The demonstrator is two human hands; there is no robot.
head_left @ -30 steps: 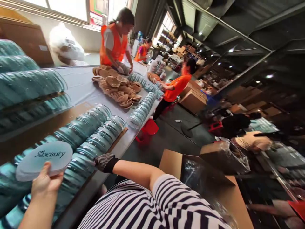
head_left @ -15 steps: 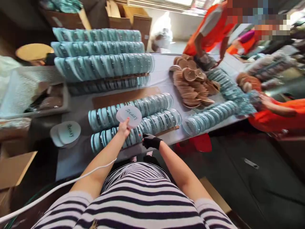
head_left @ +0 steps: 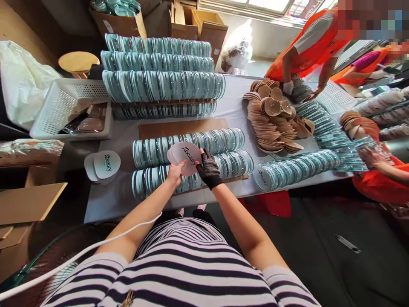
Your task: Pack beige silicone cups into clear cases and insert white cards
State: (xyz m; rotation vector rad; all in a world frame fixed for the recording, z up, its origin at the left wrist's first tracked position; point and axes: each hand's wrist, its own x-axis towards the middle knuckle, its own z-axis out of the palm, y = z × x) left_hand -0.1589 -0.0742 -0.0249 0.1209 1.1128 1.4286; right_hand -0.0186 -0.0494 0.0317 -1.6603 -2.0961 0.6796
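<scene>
My left hand (head_left: 175, 173) holds a small stack of pale oval cards (head_left: 185, 156) printed with a dark script logo, above two rows of teal round packs (head_left: 191, 145) on the table (head_left: 108, 200). My right hand (head_left: 208, 169), in a black mesh glove, grips the right edge of the same cards. A second little pile of logo cards (head_left: 102, 165) lies on the table to the left.
Taller stacks of teal packs (head_left: 159, 72) fill the back. A white basket (head_left: 68, 108) stands at the left, cardboard boxes (head_left: 27, 204) beside it. Tan cups (head_left: 275, 119) lie heaped at the right, where people in orange vests (head_left: 313, 47) work. A white cable (head_left: 79, 256) crosses my left arm.
My view swung from the room back down onto the table. My gloved right hand rose from the table edge and took hold of the cards in my left hand.
</scene>
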